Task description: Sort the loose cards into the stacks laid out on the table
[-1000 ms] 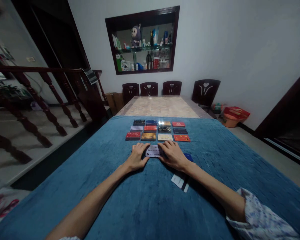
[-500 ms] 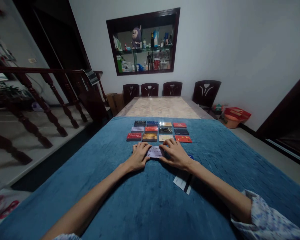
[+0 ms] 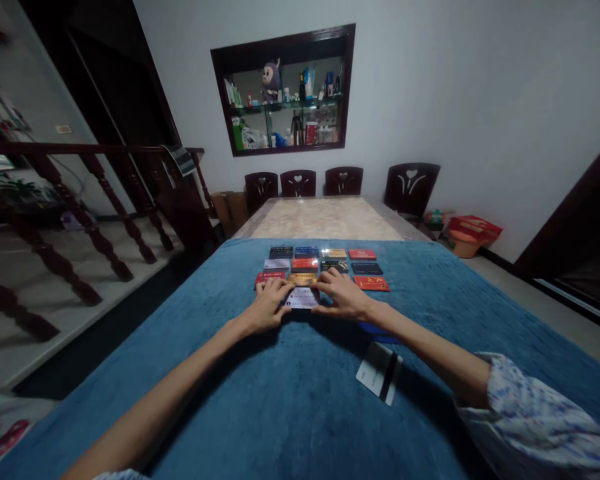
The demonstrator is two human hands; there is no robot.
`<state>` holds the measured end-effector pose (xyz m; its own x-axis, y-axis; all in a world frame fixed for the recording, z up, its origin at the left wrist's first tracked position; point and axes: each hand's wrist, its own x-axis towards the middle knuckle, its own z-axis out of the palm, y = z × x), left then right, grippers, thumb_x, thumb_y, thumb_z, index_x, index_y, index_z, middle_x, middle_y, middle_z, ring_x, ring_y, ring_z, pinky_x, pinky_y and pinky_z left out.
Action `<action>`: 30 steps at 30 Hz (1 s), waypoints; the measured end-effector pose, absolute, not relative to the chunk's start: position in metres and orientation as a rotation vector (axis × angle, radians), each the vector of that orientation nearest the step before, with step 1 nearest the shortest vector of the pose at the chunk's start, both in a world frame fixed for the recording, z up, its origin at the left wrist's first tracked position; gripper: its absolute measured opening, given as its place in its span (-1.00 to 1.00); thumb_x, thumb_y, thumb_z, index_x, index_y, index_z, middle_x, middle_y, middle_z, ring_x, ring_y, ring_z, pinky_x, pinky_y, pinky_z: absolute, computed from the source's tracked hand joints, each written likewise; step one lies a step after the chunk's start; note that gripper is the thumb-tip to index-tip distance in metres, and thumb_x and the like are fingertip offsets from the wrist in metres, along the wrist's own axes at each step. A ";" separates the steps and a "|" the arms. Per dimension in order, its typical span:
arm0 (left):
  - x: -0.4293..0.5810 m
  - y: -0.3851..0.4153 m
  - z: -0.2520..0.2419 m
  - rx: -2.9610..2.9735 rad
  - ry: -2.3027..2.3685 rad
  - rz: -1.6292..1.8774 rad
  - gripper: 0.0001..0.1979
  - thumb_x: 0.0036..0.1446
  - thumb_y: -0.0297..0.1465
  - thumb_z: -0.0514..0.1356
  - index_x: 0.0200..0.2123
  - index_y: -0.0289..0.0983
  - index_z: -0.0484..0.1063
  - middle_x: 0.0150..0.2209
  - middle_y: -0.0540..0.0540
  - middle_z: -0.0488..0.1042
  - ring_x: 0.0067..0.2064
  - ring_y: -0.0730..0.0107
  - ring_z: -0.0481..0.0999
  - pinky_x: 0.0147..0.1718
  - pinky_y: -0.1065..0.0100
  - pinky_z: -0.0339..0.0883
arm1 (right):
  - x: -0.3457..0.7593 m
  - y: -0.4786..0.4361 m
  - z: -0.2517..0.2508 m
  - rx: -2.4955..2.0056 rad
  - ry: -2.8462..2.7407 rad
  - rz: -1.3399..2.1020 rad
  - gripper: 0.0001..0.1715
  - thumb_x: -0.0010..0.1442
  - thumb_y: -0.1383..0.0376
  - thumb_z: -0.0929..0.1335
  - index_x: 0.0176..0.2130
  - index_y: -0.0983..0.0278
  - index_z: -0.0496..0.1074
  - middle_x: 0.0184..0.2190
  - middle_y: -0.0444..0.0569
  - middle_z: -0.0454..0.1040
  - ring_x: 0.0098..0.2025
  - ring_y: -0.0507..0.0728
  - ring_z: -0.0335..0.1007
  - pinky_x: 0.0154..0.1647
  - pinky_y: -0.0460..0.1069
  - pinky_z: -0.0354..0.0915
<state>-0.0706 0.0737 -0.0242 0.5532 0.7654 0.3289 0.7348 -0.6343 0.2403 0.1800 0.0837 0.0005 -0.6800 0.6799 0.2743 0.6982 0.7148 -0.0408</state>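
Between my two hands is a pale lilac card (image 3: 301, 298), perhaps a small stack, just in front of the rows of cards. My left hand (image 3: 270, 304) pinches its left end, thumb at the near edge and fingers at the far edge. Its right end is gripped the same way by my right hand (image 3: 341, 295). Right behind it lies a gold card stack (image 3: 303, 279), partly covered by my fingers. A red stack (image 3: 266, 276) is beyond my left fingers, and an orange-red one (image 3: 372, 283) lies right of my right hand.
More card stacks, such as a dark one (image 3: 367, 268) and a red one (image 3: 363, 254), form rows on the blue cloth (image 3: 220, 407). A white card with a black stripe (image 3: 379, 373) lies near my right forearm, which partly hides blue cards (image 3: 377, 331). Chairs (image 3: 413, 189) stand beyond the table.
Both hands have moved the lilac card slightly left and closer to the gold stack. More of the blue cards now shows under my right forearm. The view has shifted a little.
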 end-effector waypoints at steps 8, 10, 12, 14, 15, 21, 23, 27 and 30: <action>-0.090 0.104 -0.005 2.699 1.365 0.598 -0.55 0.14 -0.45 0.20 0.13 -0.17 0.37 0.02 -0.19 0.38 0.05 0.05 0.31 0.07 -0.02 0.16 | 0.156 0.120 0.017 -1.101 -2.700 -0.127 -0.51 0.18 -0.02 0.42 -0.03 0.24 0.50 -0.08 0.14 0.41 0.00 0.29 0.21 -0.17 0.08 0.21; -0.094 0.112 -0.001 2.683 1.420 0.575 -0.56 0.13 -0.46 0.21 0.10 -0.16 0.39 0.02 -0.19 0.39 0.05 0.03 0.31 0.04 -0.03 0.17 | 0.149 0.129 0.022 -1.112 -2.712 -0.147 -0.51 0.17 -0.03 0.42 -0.04 0.23 0.50 -0.08 0.14 0.42 0.00 0.30 0.21 -0.16 0.08 0.20; -0.098 0.120 0.004 2.671 1.481 0.536 -0.57 0.12 -0.45 0.21 0.09 -0.17 0.40 0.04 -0.20 0.38 0.05 0.01 0.30 0.03 -0.04 0.18 | 0.141 0.136 0.028 -1.130 -2.722 -0.139 -0.53 0.18 -0.03 0.42 -0.07 0.24 0.51 -0.06 0.14 0.42 0.01 0.30 0.21 -0.14 0.09 0.20; -0.102 0.128 0.007 2.671 1.522 0.493 -0.58 0.13 -0.44 0.20 0.09 -0.17 0.40 0.05 -0.20 0.37 0.06 0.01 0.29 0.03 -0.05 0.18 | 0.134 0.143 0.032 -1.144 -2.733 -0.120 -0.55 0.19 -0.03 0.41 -0.10 0.24 0.51 -0.03 0.14 0.42 0.02 0.30 0.22 -0.13 0.09 0.20; -0.105 0.133 0.009 2.671 1.542 0.474 -0.59 0.13 -0.43 0.20 0.09 -0.17 0.40 0.04 -0.20 0.38 0.06 0.01 0.29 0.03 -0.05 0.18 | 0.131 0.147 0.034 -1.155 -2.737 -0.117 -0.56 0.19 -0.02 0.41 -0.10 0.24 0.51 -0.02 0.14 0.42 0.03 0.31 0.22 -0.12 0.10 0.20; -0.117 0.164 0.012 2.672 1.610 0.458 -0.60 0.10 -0.38 0.22 0.05 -0.17 0.42 0.01 -0.20 0.38 0.05 -0.03 0.29 0.00 -0.04 0.21 | 0.115 0.172 0.037 -1.234 -2.745 -0.121 -0.63 0.21 0.06 0.41 -0.08 0.23 0.51 0.02 0.16 0.41 0.07 0.33 0.21 -0.13 0.10 0.21; -0.119 0.173 0.012 2.665 1.624 0.458 -0.61 0.09 -0.39 0.23 0.03 -0.17 0.44 0.00 -0.20 0.39 0.04 -0.03 0.29 0.00 -0.03 0.22 | 0.110 0.181 0.036 -1.250 -2.750 -0.113 -0.63 0.20 0.08 0.42 -0.07 0.24 0.51 0.04 0.17 0.41 0.08 0.35 0.20 -0.14 0.10 0.22; -0.118 0.182 0.013 2.624 1.704 0.368 -0.60 0.09 -0.39 0.20 0.04 -0.19 0.44 0.04 -0.22 0.39 0.08 -0.08 0.28 0.01 -0.07 0.22 | 0.101 0.198 0.031 -1.280 -2.749 -0.087 -0.62 0.18 0.08 0.41 -0.08 0.23 0.52 0.05 0.18 0.42 0.10 0.38 0.21 -0.12 0.13 0.24; -0.114 0.185 0.016 2.571 1.796 0.197 -0.57 0.12 -0.38 0.16 0.10 -0.18 0.40 0.11 -0.23 0.36 0.14 -0.11 0.25 0.05 -0.13 0.20 | 0.095 0.208 0.026 -1.339 -2.756 -0.057 -0.61 0.18 0.07 0.40 -0.06 0.22 0.52 0.09 0.15 0.41 0.14 0.39 0.19 -0.06 0.16 0.26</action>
<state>-0.1145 0.1853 0.0161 0.3387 0.9353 0.1026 0.9353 -0.3466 0.0714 0.0955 0.2079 0.0259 -0.6159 0.7832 0.0852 0.7861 0.6181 0.0001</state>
